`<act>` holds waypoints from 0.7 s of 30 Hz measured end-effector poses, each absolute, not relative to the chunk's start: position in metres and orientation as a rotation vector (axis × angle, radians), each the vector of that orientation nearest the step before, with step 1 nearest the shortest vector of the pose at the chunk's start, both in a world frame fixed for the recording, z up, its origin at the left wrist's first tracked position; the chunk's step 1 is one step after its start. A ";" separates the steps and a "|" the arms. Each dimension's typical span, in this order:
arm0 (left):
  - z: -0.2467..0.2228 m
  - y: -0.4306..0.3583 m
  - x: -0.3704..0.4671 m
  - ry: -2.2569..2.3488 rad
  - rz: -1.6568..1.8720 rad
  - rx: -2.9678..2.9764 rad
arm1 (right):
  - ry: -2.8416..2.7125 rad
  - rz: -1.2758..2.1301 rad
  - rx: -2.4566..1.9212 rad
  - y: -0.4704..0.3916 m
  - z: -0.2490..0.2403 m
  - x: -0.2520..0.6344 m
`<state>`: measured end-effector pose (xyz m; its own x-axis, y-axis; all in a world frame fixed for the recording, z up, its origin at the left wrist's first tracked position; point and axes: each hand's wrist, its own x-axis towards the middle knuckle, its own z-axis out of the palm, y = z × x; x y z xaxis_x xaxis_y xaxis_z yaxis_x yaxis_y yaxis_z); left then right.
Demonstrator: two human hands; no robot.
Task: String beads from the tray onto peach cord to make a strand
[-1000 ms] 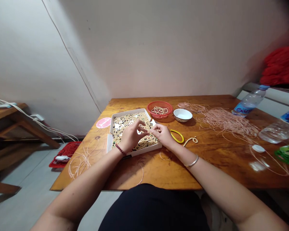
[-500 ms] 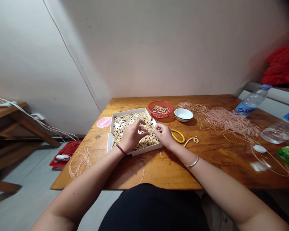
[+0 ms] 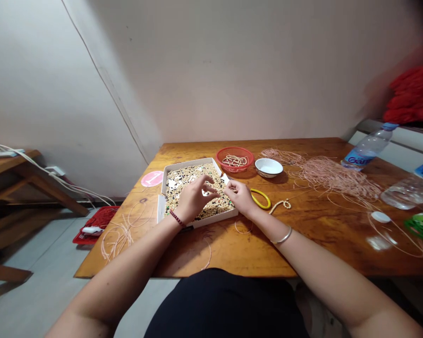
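A shallow white box [image 3: 161, 209] full of small cream, black and coloured beads [image 3: 183, 176] lies in front of me. Over the beads hovers my left hand [image 3: 196, 195], its fingers curved and the thumb apart from them. At the box's right side my right hand [image 3: 240, 195] is closed in a pinch. A thin pink cord [image 3: 243, 233] loops out beneath it and appears to run up into the pinch, though the fingertips hide most of it. Beside that hand are a yellow ring [image 3: 266, 202] and a short string of cream beads [image 3: 278, 205].
Behind the box stand a red basket [image 3: 245, 168] holding beaded strings and a white bowl [image 3: 269, 171]. To the right are a heap of pink cords [image 3: 338, 178], a plastic bottle [image 3: 364, 150] and a white cap [image 3: 380, 217]. Loose cords [image 3: 121, 237] and a pink round sign [image 3: 152, 179] lie left.
My right hand has shifted very slightly, its fingers a touch to the right. My left hand and the things on the table stay where they were.
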<state>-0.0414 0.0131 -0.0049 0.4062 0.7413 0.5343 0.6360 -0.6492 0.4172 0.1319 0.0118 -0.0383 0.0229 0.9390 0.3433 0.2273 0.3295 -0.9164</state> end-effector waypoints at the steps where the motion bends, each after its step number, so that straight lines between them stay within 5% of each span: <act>1: -0.005 0.013 -0.041 1.237 1.077 2.505 | -1.456 0.797 -1.128 0.012 -0.038 0.132; 21: -0.005 0.012 -0.041 1.111 1.075 2.504 | -1.509 0.964 -1.063 0.007 -0.031 0.131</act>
